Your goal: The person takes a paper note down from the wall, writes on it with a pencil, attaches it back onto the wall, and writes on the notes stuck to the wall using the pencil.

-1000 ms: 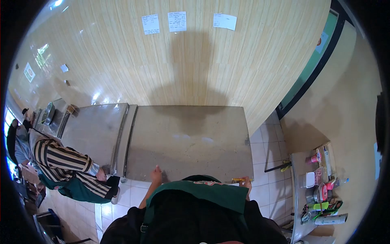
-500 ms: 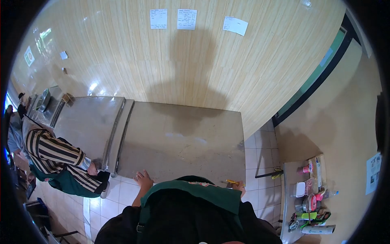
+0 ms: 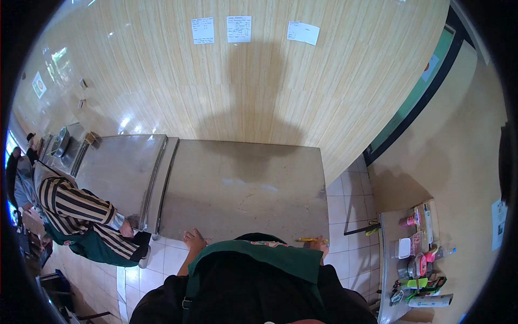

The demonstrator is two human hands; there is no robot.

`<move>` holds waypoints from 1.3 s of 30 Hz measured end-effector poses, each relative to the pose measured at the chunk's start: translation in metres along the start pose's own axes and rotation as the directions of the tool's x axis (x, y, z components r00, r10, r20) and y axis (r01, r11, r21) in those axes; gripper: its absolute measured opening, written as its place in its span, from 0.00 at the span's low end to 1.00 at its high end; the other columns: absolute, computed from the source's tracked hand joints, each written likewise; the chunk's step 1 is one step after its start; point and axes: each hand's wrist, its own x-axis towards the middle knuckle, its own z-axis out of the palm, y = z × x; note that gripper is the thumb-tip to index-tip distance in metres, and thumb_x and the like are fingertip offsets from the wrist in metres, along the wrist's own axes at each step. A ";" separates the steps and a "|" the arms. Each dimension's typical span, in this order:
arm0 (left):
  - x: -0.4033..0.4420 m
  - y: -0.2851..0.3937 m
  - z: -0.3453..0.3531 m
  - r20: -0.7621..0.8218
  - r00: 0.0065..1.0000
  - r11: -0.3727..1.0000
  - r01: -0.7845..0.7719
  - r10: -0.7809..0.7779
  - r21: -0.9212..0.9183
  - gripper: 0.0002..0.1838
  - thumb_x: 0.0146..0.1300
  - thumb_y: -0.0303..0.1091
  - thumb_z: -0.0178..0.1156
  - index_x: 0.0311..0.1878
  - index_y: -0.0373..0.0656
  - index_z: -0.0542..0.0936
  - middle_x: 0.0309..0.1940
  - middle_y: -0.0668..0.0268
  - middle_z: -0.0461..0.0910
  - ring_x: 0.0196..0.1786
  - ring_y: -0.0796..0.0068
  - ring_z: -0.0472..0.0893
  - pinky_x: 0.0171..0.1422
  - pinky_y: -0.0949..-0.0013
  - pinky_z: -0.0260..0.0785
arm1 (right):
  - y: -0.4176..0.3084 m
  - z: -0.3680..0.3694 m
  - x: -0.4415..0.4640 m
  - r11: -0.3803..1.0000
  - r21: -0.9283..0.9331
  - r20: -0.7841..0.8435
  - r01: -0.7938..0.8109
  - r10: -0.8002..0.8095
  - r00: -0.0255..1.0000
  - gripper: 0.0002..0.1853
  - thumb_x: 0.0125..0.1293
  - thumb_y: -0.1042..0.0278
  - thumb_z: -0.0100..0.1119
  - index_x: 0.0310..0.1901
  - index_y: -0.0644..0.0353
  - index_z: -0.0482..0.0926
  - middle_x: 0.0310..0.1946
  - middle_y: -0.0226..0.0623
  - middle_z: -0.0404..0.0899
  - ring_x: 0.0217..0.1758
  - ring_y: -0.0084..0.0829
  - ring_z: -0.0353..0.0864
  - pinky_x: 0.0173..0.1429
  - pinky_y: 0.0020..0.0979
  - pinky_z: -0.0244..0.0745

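My left hand [image 3: 194, 238] rests at the near edge of the bare metal table [image 3: 243, 200], its fingers apart and nothing in them. At the table's near right corner, my right hand [image 3: 321, 246] has its fingers closed on a slim yellow pen-like object [image 3: 306, 239]. That object points left along the edge; its exact kind is too small to make out. Small crumbs or marks speckle the tabletop between and beyond my hands. My green apron [image 3: 253, 249] hides part of the near edge.
A person in a striped sleeve [image 3: 75, 202] stands left, beside another metal table [image 3: 121, 167]. Several papers, one a white sheet [image 3: 239, 29], hang on the wood-patterned wall. At right, a side table [image 3: 389, 313] carries a white container [image 3: 403, 248], a paper roll [image 3: 430, 301] and other items.
The view has shifted slightly. My right hand and the yellow object have moved a little, and more of the object's length shows. My left hand stays at the table edge.
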 end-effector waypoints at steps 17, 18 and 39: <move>-0.016 0.000 -0.017 0.071 0.997 0.998 -0.047 0.043 0.053 0.60 0.56 0.63 0.67 0.82 0.52 0.41 0.80 0.38 0.34 0.81 0.37 0.43 0.78 0.42 0.49 | -0.002 -0.009 -0.020 0.999 0.049 0.001 0.017 -0.017 1.000 0.17 0.62 0.56 0.62 0.47 0.55 0.74 0.31 0.51 0.84 0.34 0.55 0.85 0.38 0.53 0.80; -0.017 -0.001 -0.015 0.066 0.997 0.998 -0.054 0.051 0.042 0.61 0.56 0.63 0.67 0.82 0.52 0.41 0.80 0.38 0.34 0.81 0.37 0.42 0.78 0.41 0.50 | -0.002 -0.009 -0.023 0.998 0.056 0.025 -0.002 0.001 1.000 0.16 0.62 0.56 0.62 0.47 0.55 0.74 0.31 0.52 0.84 0.35 0.55 0.85 0.39 0.53 0.80; -0.029 -0.018 0.003 -0.042 0.985 0.985 -0.170 0.170 0.018 0.54 0.61 0.60 0.63 0.82 0.53 0.44 0.80 0.42 0.35 0.82 0.40 0.37 0.73 0.37 0.58 | -0.009 -0.013 -0.059 1.000 0.027 0.140 0.009 -0.013 0.990 0.26 0.66 0.52 0.62 0.61 0.57 0.72 0.45 0.54 0.81 0.44 0.55 0.84 0.45 0.49 0.81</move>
